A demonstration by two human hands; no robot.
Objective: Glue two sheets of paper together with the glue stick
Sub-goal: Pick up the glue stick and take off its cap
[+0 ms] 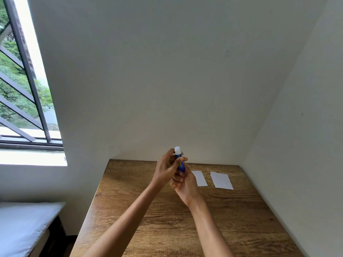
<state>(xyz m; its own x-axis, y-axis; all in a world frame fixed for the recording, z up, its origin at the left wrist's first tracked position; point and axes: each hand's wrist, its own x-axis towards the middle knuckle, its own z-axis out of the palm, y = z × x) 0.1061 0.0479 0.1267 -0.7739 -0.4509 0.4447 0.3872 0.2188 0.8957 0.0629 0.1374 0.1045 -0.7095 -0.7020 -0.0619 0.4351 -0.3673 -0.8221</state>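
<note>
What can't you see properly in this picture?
- Head view: the glue stick is mostly wrapped by the left hand and right hand; its label is too small to read.
- Nearer sheet of paper: its left edge hides behind the right hand.
- Table: its front is cut off by the bottom edge.

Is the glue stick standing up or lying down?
Standing up. Both hands hold the glue stick above the table, white end on top.

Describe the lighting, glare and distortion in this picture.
Head view: daylight from the window blows out the sill to white glare; the wide lens slants the walls and window bars; the glue stick and both paper sheets stay reasonably sharp on the evenly lit table.
</note>
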